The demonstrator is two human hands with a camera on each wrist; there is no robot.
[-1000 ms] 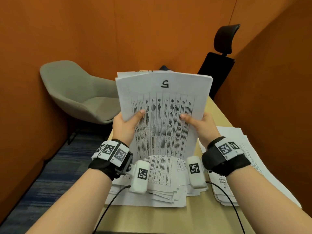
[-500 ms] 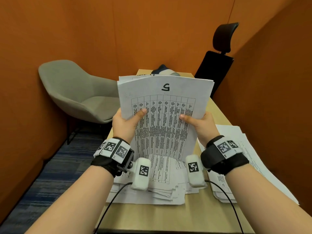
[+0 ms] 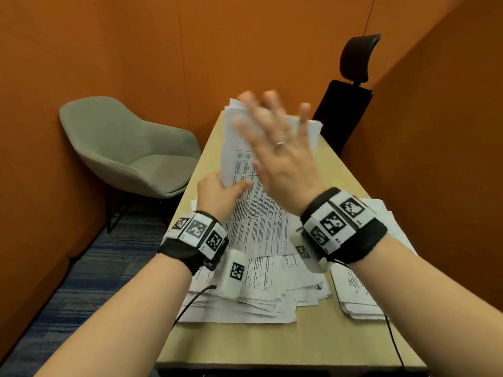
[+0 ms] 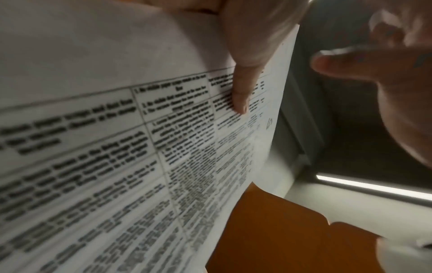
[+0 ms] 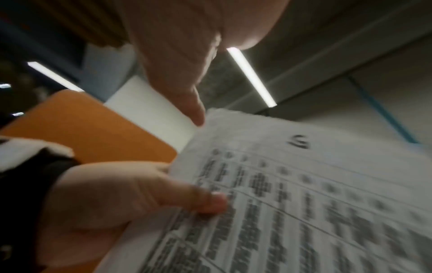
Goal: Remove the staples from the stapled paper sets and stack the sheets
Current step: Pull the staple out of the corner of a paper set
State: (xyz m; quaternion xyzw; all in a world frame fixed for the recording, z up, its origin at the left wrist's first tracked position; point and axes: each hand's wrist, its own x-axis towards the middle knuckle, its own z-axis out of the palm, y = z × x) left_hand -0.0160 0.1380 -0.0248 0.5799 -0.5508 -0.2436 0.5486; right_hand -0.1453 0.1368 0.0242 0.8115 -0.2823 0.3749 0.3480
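A printed paper set [image 3: 236, 148] marked with a handwritten 5 [image 5: 300, 142] stands tilted above the table. My left hand [image 3: 221, 189] grips its left edge, thumb [image 4: 240, 92] pressed on the printed table. My right hand [image 3: 277, 137] is blurred in front of the set's upper part, fingers spread and holding nothing; one fingertip [image 5: 198, 118] lies by the top corner. Whether it touches the paper cannot be told. No staple is visible. A messy pile of loose sheets [image 3: 261, 292] lies under my wrists, and a second pile [image 3: 359, 292] lies to the right.
The wooden table [image 3: 272, 346] is narrow and runs away from me between orange walls. A grey armchair [image 3: 130, 148] stands at the left, a black office chair [image 3: 351, 85] at the far right end. Thin cables [image 3: 190, 303] trail from both wrists over the front edge.
My right hand let go of the set's right edge and swung up over its top with fingers spread. The left hand kept its grip and the set tipped away and lower.
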